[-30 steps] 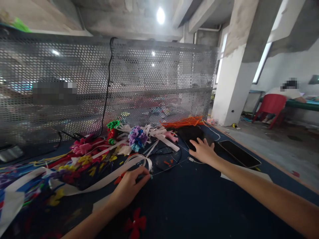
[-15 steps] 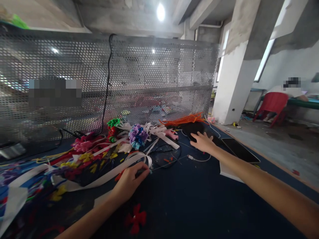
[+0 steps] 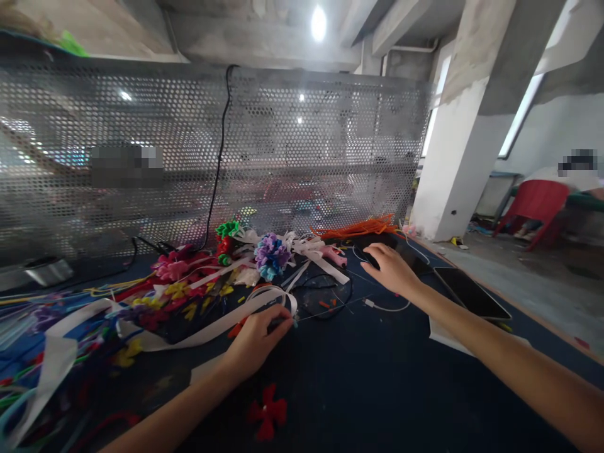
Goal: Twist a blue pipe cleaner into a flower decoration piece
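Observation:
My left hand [image 3: 259, 340] is closed in a pinch low over the dark blue table. A tiny pale tip shows at its fingertips, and a thin pale line runs from there to the right; what the fingers hold is too small to name. White ribbon [image 3: 202, 333] curls just behind this hand. In front lies a red four-petal felt flower [image 3: 268, 412]. My right hand [image 3: 391, 270] reaches farther out, its fingers bent and partly apart over a dark flat object [image 3: 418, 259]. I see nothing gripped in it. A white cable plug [image 3: 369, 302] rests below it.
Pipe-cleaner flowers [image 3: 272, 256], ribbons and colourful stems pile up at left and centre. Orange stems [image 3: 356, 228] lie before a perforated metal panel [image 3: 302, 151]. A phone or tablet [image 3: 472, 293] lies at right. A person sits on a red chair [image 3: 535, 204] beyond the pillar.
The view has swung slightly left, so everything appears farther right. My right hand's fingers, spread before, are now drawn closer together and bent. My left hand keeps its pinch.

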`<state>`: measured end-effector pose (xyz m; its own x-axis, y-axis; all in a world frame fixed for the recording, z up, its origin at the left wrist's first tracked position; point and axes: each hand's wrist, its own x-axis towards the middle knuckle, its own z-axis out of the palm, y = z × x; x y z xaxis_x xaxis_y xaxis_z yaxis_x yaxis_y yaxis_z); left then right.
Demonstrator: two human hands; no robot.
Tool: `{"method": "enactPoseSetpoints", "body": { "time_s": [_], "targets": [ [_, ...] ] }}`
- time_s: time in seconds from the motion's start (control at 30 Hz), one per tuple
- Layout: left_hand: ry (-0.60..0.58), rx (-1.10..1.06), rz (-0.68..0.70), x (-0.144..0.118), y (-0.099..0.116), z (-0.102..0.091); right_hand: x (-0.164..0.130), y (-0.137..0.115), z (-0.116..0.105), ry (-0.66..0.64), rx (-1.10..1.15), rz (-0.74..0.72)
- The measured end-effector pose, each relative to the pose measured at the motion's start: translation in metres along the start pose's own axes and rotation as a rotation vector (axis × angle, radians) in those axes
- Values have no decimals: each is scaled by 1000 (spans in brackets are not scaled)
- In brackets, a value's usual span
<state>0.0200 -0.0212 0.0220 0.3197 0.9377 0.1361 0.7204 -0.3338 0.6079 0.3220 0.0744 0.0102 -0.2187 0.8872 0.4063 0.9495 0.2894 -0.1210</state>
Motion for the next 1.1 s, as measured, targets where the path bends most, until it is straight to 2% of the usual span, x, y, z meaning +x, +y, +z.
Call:
{"method": "enactPoseSetpoints", "body": {
  "time_s": [0.13,0.23,0.37,0.47,0.53,0.63,0.73,0.8,0.93,1.1],
  "targets": [
    [-19,38,2,1,-3,0,-22,-36,-22,58,125,-247],
    [1,108,83,1,-9,5,-44,-57,-26,56,226,-368],
    [2,325,361,-7,-9,14,-53,-82,-14,46,239,-530],
    [-44,521,595,-13,-3,17,-40,-101,-1,52,216,-603],
    [-69,586,658,-16,-1,16,-31,-115,6,57,233,-602],
    [-33,518,542,-15,-5,15,-29,-134,11,47,352,-573],
    [57,298,326,-11,-12,14,-42,-144,14,33,501,-563],
    [86,189,243,-9,-14,14,-50,-145,17,12,569,-559],
    [107,125,213,-8,-14,16,-54,-142,22,-35,601,-540],
    [91,154,210,-10,-10,15,-51,-139,23,-40,579,-534]
  ]
}}
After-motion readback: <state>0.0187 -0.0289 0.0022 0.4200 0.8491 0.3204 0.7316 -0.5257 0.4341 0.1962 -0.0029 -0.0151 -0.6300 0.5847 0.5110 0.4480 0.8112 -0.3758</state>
